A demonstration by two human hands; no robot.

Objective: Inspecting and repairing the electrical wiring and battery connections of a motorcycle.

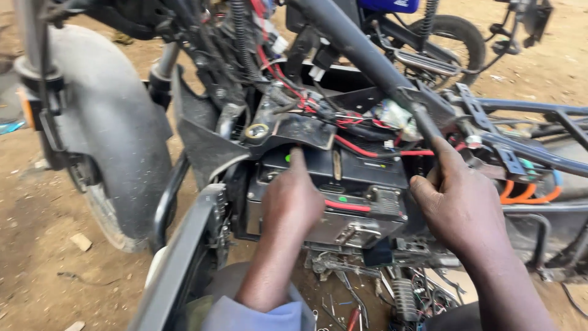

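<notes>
A stripped electric motorcycle stands on bare dirt with its black frame tube (pixel 361 52) exposed. A black battery box (pixel 346 196) sits low in the frame, with red cables (pixel 367 150) running over it. My left hand (pixel 293 199) rests on the box's left top, index finger stretched up to the black bracket plate (pixel 294 130) above. My right hand (pixel 459 205) is at the box's right end, fingers wrapped on a thin dark rod (pixel 427 125) that runs up beside the frame tube. Orange cables (pixel 527 195) lie right of that hand.
The front wheel with its grey mudguard (pixel 116 135) stands at the left. A black crash bar (pixel 177 257) crosses the lower left. A second motorcycle's wheel (pixel 450 37) is behind. Loose tools and wires (pixel 367 294) lie on the dirt under the frame.
</notes>
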